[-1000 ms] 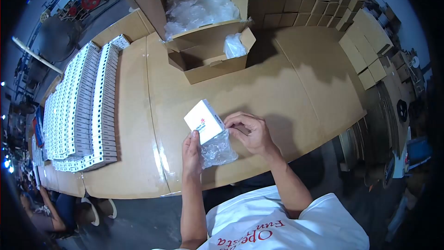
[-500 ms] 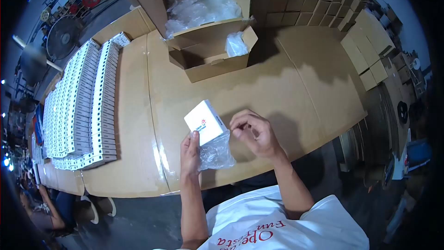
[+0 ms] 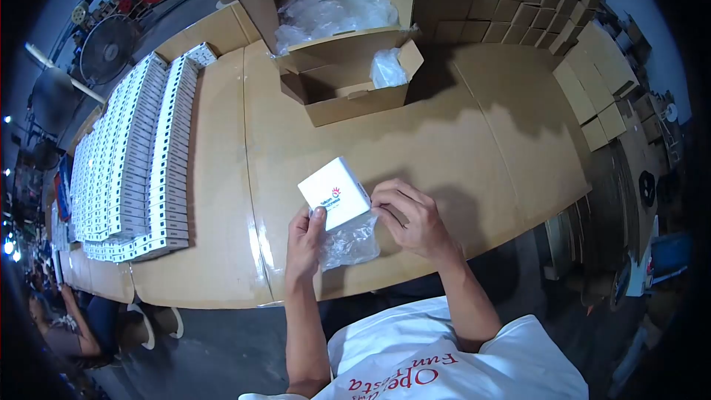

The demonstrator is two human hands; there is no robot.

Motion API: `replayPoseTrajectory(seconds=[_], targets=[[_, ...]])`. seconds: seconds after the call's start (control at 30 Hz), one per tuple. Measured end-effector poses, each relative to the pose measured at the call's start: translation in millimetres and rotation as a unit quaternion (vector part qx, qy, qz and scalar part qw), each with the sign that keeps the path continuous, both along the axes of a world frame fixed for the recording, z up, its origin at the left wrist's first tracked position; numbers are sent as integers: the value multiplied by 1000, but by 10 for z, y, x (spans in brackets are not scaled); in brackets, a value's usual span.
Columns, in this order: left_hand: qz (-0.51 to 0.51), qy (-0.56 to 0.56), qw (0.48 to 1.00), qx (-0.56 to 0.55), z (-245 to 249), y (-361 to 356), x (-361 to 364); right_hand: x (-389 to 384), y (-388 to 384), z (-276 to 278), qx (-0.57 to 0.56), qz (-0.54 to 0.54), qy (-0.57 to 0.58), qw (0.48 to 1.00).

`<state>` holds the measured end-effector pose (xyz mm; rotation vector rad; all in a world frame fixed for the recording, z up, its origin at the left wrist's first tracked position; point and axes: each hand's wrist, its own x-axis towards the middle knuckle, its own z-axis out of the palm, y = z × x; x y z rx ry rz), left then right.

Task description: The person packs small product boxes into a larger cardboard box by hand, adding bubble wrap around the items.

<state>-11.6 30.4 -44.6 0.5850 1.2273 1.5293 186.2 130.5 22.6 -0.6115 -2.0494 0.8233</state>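
Note:
A small white box [image 3: 337, 189] with a red logo is tilted in my left hand [image 3: 304, 244], thumb on its face. Its lower end sits in a clear plastic bag [image 3: 349, 243], which hangs crumpled beneath it. My right hand [image 3: 415, 222] is closed, fingertips pinched at the right corner of the box, where the bag's edge runs. The fingers partly hide what they grip there.
Long stacked rows of white boxes [image 3: 122, 155] stand on the left of the cardboard-covered table [image 3: 415, 148]. An open carton [image 3: 359, 109] holds one wrapped item [image 3: 388, 69]. Behind it, a larger carton is full of plastic bags [image 3: 337, 0]. Brown boxes [image 3: 511, 0] are piled at the back.
My right hand has moved left to the box's corner, and its fingers have closed at the bag's edge. The white box has turned slightly, with its logo face more toward me.

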Motion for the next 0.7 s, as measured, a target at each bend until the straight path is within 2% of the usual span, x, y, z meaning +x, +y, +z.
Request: replayPoseTrajectory(seconds=[0.1, 0.2, 0.3, 0.43, 0.53, 0.57, 0.67, 0.7], targets=[[-62, 29, 998, -10, 51, -10, -109, 4, -19, 65, -111, 66, 13, 992], [-104, 10, 994, 1, -26, -14, -173, 24, 19, 72, -139, 108, -24, 984], [-88, -30, 995, 32, -63, -6, -152, -22, -10, 49, -155, 93, -12, 984], [-63, -137, 987, 47, -216, -43, -52, -90, -67, -180, -308, 102, 178, 929], [-83, -241, 960, 117, -256, -67, 94, -93, -163, -153, -262, 96, 179, 943], [-45, -278, 953, 108, -283, -61, 182, -127, -212, -111, -234, 71, 180, 953], [-36, -287, 951, 113, -238, -34, 323, -124, -272, 104, -110, 53, 107, 987], [-42, -325, 937, 123, -24, -5, 407, -148, -287, 148, -65, 34, 105, 992]])
